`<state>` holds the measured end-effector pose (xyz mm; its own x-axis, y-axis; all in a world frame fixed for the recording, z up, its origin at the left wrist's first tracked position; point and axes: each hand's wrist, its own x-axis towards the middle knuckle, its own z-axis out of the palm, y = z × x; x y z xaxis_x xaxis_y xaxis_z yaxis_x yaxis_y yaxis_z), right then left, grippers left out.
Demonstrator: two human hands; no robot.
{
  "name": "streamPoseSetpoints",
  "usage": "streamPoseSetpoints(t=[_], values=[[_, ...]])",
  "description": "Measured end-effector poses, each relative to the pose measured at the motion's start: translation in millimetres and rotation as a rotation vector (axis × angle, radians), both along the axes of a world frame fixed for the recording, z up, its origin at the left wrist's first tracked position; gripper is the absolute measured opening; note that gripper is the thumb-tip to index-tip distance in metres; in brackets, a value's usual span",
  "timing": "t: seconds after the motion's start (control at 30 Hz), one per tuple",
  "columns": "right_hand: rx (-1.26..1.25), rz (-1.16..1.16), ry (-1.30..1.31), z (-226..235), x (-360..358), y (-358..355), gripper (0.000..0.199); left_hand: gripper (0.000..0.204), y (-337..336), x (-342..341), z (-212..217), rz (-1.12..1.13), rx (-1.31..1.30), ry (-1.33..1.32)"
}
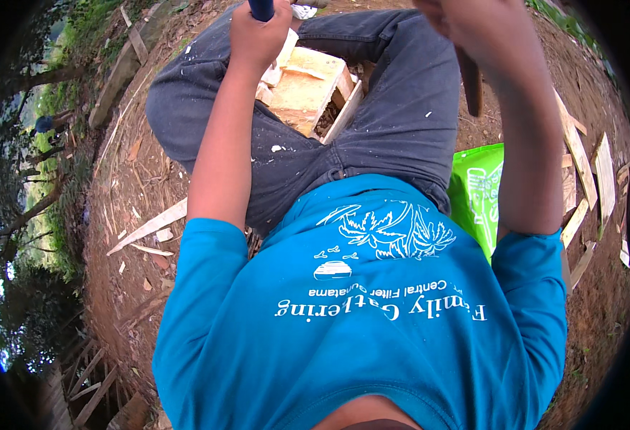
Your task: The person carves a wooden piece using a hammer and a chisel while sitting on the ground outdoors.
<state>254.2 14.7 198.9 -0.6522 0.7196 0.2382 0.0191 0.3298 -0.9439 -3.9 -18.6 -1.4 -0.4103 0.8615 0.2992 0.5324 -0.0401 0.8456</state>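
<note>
Pale wooden block (308, 89), freshly cut, at twelve o'clock between the seated person's knees in grey trousers (393, 122). Left hand (257, 36), at eleven o'clock, fist wrapped tight around a dark blue handle (261, 8) just above the block; right hand (465, 21), at one o'clock, closed on a dark brown wooden handle (471, 86) hanging down. Green bag (478, 193) at three o'clock on bare earth, wood offcuts (580, 158) beyond it.
</note>
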Motion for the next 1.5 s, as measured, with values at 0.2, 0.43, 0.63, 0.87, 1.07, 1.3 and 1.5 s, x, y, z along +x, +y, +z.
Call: streamPoseSetpoints(t=[0.2, 0.43, 0.63, 0.87, 1.07, 1.3, 1.5], values=[[0.221, -0.193, 0.065, 24.9, -4.5, -2.0, 0.031, 0.018, 5.0, 12.8, 11.8, -0.045, 0.023, -0.177], [0.208, -0.123, -0.086, 27.2, -0.9, 3.5, 0.035, 0.013, 7.2, 15.8, 22.7, -0.008, -0.010, 0.031], [0.506, -0.244, -0.072, -16.7, -34.3, 17.0, 0.039, 0.013, 0.2, 20.9, 21.5, -0.122, -0.010, -0.082], [-0.075, 0.367, -0.235, 31.6, -6.4, 63.1, 0.036, 0.014, 14.0, 15.0, 6.2, -0.122, -0.050, -0.090], [0.428, 0.011, -0.195, 22.7, -42.7, 4.0, 0.036, 0.015, 5.3, 6.7, 9.6, -0.105, 0.072, -0.117], [0.360, -0.054, -0.625, 30.2, -68.7, 22.8, 0.034, 0.016, 5.3, 4.9, 9.5, -0.070, 0.064, -0.175], [0.529, 0.046, -0.534, -1.7, -57.3, 47.9, 0.034, 0.014, 11.3, 9.5, 6.6, -0.114, -0.075, -0.396]])
